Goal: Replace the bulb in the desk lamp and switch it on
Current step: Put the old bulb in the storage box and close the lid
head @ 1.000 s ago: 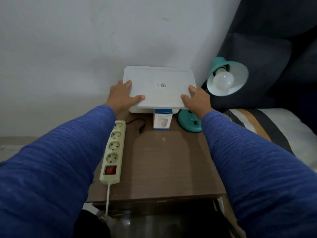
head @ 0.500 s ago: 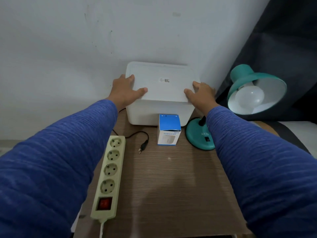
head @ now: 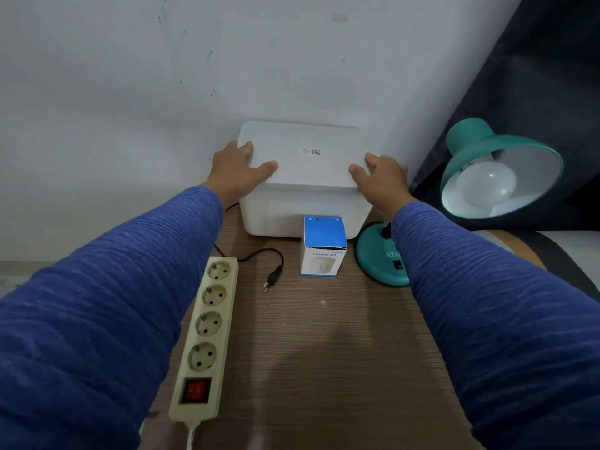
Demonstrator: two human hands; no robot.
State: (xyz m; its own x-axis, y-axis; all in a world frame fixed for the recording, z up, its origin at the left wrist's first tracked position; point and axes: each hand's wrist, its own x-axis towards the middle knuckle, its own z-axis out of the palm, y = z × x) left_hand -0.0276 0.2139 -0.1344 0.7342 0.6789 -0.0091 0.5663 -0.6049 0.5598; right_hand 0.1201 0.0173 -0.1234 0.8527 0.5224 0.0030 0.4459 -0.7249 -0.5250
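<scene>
White box point(head: 305, 164), left hand point(head: 237, 170) and right hand point(head: 383, 180) gripping opposite ends, thumbs atop

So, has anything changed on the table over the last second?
Nothing visibly moved; only the head view came closer. The left hand and right hand still hold the white box by its lid edges. The lamp, small blue box, loose plug and power strip lie as before.

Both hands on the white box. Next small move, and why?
Probably lift the lid straight up off the white box. The left hand and right hand grip its opposite ends, thumbs on top. A bulb sits in the desk lamp, so a spare may be inside; the contents aren't visible.
</scene>
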